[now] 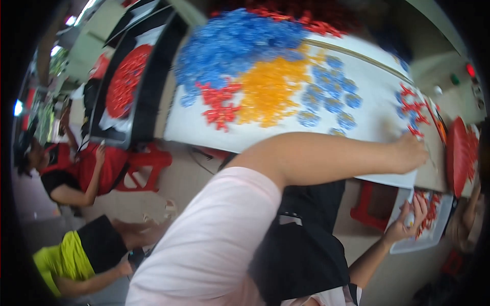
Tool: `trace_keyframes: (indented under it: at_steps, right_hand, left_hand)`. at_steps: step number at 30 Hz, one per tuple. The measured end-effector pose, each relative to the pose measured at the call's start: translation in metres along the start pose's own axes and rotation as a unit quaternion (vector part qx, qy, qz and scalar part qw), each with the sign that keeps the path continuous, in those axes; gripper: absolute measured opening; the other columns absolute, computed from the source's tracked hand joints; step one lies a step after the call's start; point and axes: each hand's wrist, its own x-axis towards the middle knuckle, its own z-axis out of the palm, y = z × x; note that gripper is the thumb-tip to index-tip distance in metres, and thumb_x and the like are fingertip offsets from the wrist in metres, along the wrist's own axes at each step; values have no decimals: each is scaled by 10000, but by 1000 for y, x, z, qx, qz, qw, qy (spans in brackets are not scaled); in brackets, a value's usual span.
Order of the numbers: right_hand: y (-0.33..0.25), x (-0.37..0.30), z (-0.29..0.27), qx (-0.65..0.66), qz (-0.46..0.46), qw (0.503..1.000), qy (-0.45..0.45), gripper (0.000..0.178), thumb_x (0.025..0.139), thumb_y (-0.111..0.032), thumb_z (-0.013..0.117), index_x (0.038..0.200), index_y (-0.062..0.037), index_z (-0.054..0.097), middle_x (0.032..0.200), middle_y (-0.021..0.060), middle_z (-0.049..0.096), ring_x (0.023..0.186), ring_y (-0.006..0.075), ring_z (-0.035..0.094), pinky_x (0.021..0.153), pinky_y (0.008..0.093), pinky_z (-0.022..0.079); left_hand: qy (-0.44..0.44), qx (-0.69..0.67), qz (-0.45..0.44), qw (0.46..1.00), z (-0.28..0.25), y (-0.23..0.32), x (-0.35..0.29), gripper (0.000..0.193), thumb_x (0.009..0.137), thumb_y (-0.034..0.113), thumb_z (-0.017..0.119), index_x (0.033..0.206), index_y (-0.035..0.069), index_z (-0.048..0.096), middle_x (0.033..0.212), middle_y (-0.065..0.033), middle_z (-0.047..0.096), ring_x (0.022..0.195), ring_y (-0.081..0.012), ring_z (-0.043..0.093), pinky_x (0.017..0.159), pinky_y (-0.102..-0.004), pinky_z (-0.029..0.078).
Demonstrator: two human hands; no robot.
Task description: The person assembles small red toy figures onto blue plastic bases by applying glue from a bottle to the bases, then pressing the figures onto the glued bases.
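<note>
My left arm reaches across to the right, over the front of the white table. At its end my left hand is closed near the table's right end; its fingers are mostly hidden, and I cannot make out what they hold. Just beyond it lie red pieces among blue clear-wrapped ones. Lower down, my right hand curls around a small whitish round piece with a touch of yellow. That hand is beside a pale plastic bin with red pieces inside.
Heaps of blue pieces, yellow pieces and red pieces cover the table's left half. Loose blue round packets lie mid-table. A red tray stands at the right, a black crate at the left. Two people work at the left.
</note>
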Motion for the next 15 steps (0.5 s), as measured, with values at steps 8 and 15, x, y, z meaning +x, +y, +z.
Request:
trace_keyframes:
  at_steps: [8, 15]
  right_hand:
    - [-20, -9, 22, 167, 25, 985, -26, 216, 779, 83, 511, 987, 31, 535, 1014, 159, 497, 668, 152, 495, 520, 219, 447]
    - [-41, 2, 45, 211, 2, 972, -103, 205, 803, 46, 507, 1005, 26, 537, 1019, 144, 493, 685, 138, 474, 532, 209, 419]
  left_hand:
    - [193, 94, -106, 971, -151, -5, -99, 252, 647, 77, 600, 898, 72, 582, 832, -84, 547, 823, -243, 525, 701, -344, 430]
    - [60, 354, -337, 871, -318, -28, -244, 313, 678, -80, 499, 950, 48, 588, 989, -122, 538, 934, -290, 490, 797, -340, 414]
